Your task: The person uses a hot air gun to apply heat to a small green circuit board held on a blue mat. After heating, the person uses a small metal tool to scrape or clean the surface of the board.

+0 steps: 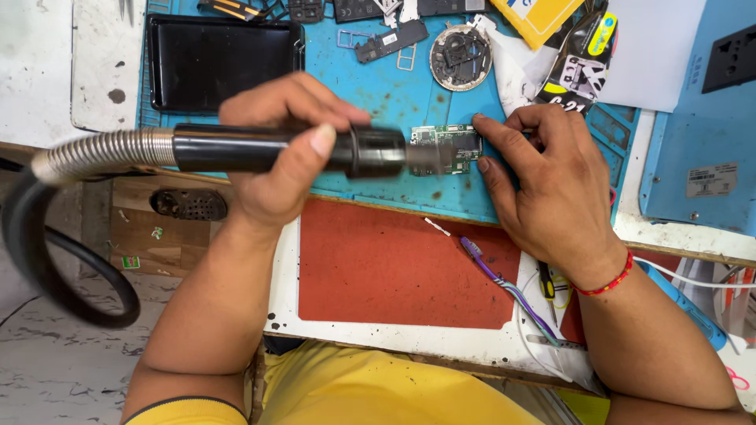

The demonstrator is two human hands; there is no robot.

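On blue surface [394,94], your left hand [276,149] grips the stiff nozzle [315,149]; your right hand [535,181] pins the board [449,142], likely fragile, by its edges.

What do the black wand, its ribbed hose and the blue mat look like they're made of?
Wand, in the left hand: looks like hard black plastic, smooth with a dull sheen. Hose: silvery and ribbed, so probably flexible metal, perhaps metal-coated plastic. Mat: matte blue, moulded compartments along its edges, likely silicone or rubber. The right hand steadies a green circuit board on it.
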